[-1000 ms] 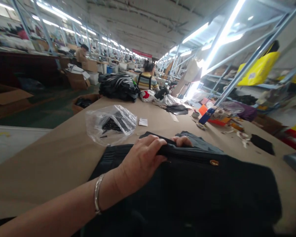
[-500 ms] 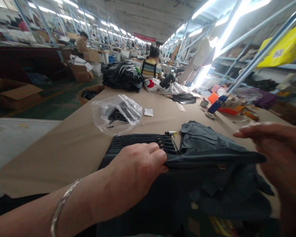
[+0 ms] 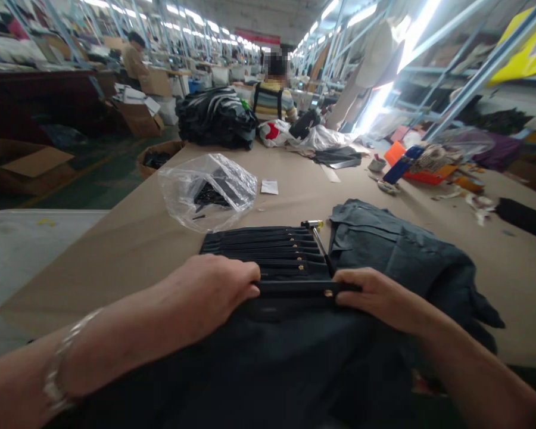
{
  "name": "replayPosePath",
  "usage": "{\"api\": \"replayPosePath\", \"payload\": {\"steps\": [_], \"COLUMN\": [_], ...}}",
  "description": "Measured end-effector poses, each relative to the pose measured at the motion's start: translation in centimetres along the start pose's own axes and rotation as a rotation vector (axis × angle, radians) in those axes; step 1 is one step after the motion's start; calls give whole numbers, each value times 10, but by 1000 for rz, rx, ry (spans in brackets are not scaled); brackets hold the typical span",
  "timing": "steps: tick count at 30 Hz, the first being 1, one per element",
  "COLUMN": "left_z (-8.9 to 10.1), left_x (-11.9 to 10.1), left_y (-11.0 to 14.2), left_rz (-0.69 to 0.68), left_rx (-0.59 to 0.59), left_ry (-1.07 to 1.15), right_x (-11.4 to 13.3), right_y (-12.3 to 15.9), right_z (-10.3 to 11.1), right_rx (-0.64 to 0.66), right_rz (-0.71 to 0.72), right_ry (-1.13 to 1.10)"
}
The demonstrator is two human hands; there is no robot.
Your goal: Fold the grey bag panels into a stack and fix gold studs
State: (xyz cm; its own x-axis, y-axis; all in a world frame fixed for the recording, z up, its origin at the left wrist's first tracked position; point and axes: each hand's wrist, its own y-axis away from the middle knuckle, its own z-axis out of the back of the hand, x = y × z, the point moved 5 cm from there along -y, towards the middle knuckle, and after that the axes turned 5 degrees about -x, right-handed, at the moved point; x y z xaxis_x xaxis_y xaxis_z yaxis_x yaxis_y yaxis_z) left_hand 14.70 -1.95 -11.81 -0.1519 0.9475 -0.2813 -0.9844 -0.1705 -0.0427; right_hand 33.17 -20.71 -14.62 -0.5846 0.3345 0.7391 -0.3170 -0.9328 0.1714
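We see our left hand [image 3: 214, 292] curled over the near edge of a black garment [image 3: 268, 357], fingers bent down and pressing on its band at about 9 o'clock from a small brass snap [image 3: 327, 293]. Our right hand [image 3: 375, 298] lies at 3 o'clock from that snap, fingers nearly straight and close together, flat on the same band; whether the thumb pinches under the cloth we cannot tell. The garment lies on the brown table [image 3: 116, 256], close before us. Just beyond the hands, at 12 o'clock, sits a stack of black waistbands [image 3: 263, 247] with a small hammer [image 3: 318, 235] along its right edge, and a heap of dark cloth [image 3: 402, 256] lies at 2 o'clock. A clear plastic bag [image 3: 208, 190] rests at 11 o'clock.
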Motion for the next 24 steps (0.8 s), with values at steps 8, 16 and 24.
{"api": "replayPosePath", "payload": {"steps": [8, 16, 24], "left_z": [-73, -74, -151], "left_x": [39, 0, -20], "left_y": [-58, -59, -37], "left_rz": [24, -122, -333], "left_rx": [206, -30, 57], "left_ry": [-249, -370, -120], "right_x": [-67, -60, -36], "right_y": [-62, -69, -46], "right_z": [-45, -42, -39], "right_rx": [-208, -145, -238], "right_rz": [17, 16, 78], "right_ry": [600, 664, 517]}}
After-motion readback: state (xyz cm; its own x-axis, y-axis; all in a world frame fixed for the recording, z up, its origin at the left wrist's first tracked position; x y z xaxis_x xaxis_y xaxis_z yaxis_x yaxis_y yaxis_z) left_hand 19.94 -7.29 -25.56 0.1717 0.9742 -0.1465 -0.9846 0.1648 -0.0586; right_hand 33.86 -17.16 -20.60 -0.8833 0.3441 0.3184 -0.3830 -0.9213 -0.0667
